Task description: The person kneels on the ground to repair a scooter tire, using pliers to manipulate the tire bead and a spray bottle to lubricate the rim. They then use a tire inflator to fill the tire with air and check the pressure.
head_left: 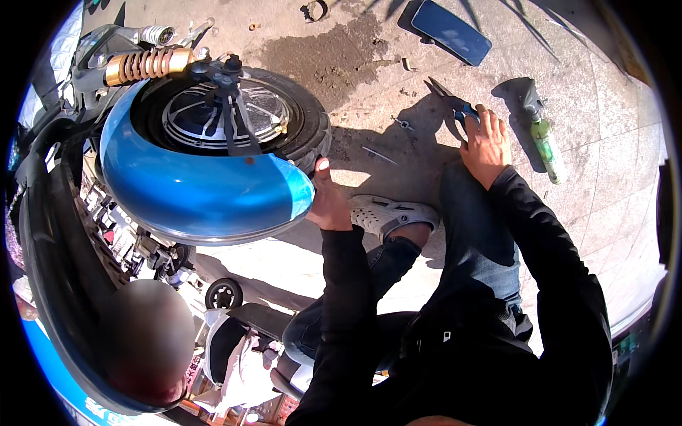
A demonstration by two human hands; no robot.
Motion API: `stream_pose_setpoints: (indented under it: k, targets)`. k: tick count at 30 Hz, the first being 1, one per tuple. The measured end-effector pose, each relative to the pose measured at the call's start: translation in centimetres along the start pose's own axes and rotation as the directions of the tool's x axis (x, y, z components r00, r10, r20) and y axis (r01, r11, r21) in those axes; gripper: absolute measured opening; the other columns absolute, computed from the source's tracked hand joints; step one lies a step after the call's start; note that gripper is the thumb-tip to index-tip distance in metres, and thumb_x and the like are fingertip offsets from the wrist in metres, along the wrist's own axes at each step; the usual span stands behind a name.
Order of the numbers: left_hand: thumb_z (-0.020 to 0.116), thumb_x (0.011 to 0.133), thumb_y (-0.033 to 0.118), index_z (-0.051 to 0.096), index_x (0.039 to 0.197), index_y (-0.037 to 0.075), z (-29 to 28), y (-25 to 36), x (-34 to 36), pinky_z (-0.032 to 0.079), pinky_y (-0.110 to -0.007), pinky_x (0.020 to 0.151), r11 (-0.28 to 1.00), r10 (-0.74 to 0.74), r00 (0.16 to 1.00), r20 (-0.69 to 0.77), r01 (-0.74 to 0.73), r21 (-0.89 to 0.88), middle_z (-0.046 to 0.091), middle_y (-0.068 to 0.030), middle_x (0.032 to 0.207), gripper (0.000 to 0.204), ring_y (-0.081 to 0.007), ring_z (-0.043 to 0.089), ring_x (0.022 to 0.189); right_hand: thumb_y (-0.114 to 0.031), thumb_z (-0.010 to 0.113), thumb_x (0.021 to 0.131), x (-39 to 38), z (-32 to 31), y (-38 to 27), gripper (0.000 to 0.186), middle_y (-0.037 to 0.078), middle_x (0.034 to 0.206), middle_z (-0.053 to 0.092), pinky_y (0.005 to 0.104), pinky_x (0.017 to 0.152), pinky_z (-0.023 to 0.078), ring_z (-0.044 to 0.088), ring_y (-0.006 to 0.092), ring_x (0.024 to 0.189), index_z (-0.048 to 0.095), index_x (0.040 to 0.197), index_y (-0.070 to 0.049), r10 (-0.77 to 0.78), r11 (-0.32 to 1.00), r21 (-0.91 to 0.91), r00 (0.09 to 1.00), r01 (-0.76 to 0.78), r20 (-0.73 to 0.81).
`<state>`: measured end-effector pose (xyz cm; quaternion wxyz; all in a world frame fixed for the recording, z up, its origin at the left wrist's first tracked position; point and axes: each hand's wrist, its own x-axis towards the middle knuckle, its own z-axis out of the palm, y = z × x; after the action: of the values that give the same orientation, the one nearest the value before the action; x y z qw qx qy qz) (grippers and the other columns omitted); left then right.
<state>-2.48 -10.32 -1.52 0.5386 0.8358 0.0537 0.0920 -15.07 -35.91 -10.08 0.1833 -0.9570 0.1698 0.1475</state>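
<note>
My left hand (329, 200) grips the end of a glossy blue fender (206, 188), its thumb up by the black tyre (312, 128); the other fingers are partly hidden. The fender curves round a wheel with a silver-and-black hub (213, 117). Over to the right, my right hand (489, 145) is closed around the blue handles of a pair of pliers (455, 103), whose dark jaws point away to the upper left. Next to that hand lies a spray bottle (543, 142) with green on it and a dark nozzle.
A coppery spring shock absorber (149, 66) sits above the wheel. On the paving are a phone (451, 33), a small metal part (403, 123), a thin white stick (379, 155) and a damp patch (320, 57). My shoe (391, 215) stands between my hands.
</note>
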Motion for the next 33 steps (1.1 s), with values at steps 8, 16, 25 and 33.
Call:
stream_pose_setpoints:
  k: [8,16,25,33]
  targets:
    - [0.078,0.084,-0.001,0.047,0.138,-0.005,-1.2,-2.0,-0.2,0.048,-0.037,0.1,0.997,-0.056,0.998,0.036,0.054,0.055,0.059,-0.0186,0.133,0.063,-0.0239,0.06,0.115,-0.014,0.076,0.079,7.4,-3.9,-13.3,0.07,0.013,0.142,0.052,0.0444,0.109,0.042,0.051,0.0329,0.131,0.048,0.143,-0.012,-0.48,0.665,0.55,0.853,0.505,-0.203]
    - [0.078,0.086,0.005,0.05,0.134,-0.007,-1.5,-1.0,0.1,0.049,-0.038,0.1,0.991,-0.061,0.995,0.074,0.051,0.123,0.062,-0.0189,0.13,0.056,-0.0272,0.063,0.111,-0.016,0.07,0.084,8.1,-3.6,-14.3,0.063,0.012,0.136,0.058,0.0443,0.107,0.044,0.056,0.0327,0.125,0.051,0.143,-0.016,-0.461,0.659,0.596,0.872,0.459,-0.163]
    - [0.073,0.09,0.008,0.049,0.136,-0.003,-11.7,1.3,-2.7,0.051,-0.032,0.096,0.938,-0.347,0.896,0.278,0.327,0.116,0.063,-0.0132,0.124,0.053,-0.0208,0.063,0.112,-0.031,0.079,0.077,-4.8,-2.9,14.5,0.094,0.013,0.142,0.051,0.0512,0.109,0.036,0.045,0.0335,0.134,0.03,0.156,-0.017,0.409,0.91,-0.085,0.912,-0.406,0.018]
    - [0.067,0.096,0.008,0.055,0.131,-0.002,-33.8,13.4,-7.7,0.046,-0.031,0.102,0.959,-0.216,0.975,0.049,0.202,0.199,0.064,-0.0106,0.124,0.038,-0.0177,0.06,0.115,-0.046,0.068,0.089,-6.9,-0.3,15.4,0.056,0.015,0.119,0.068,0.0479,0.098,0.045,0.063,0.0355,0.113,0.056,0.134,-0.014,0.139,0.983,0.147,0.963,-0.107,-0.232]
